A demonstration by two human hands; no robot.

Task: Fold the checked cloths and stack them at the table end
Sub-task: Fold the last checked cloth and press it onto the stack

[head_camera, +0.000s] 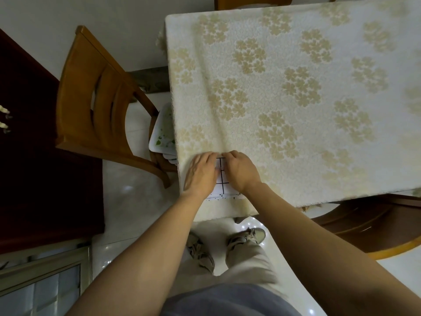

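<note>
A white cloth with black check lines (221,185) lies folded small at the near left corner of the table (296,87). My left hand (201,173) rests flat on its left part. My right hand (241,172) lies on its right part with fingers curled at the far edge. Both hands press on the cloth, and only a narrow strip of it shows between and below them.
A floral cream tablecloth covers the table. A wooden chair (95,106) stands at the left with stacked white trays (163,133) on its seat. Another chair (376,226) sits at the near right. A dark cabinet (34,156) is at far left.
</note>
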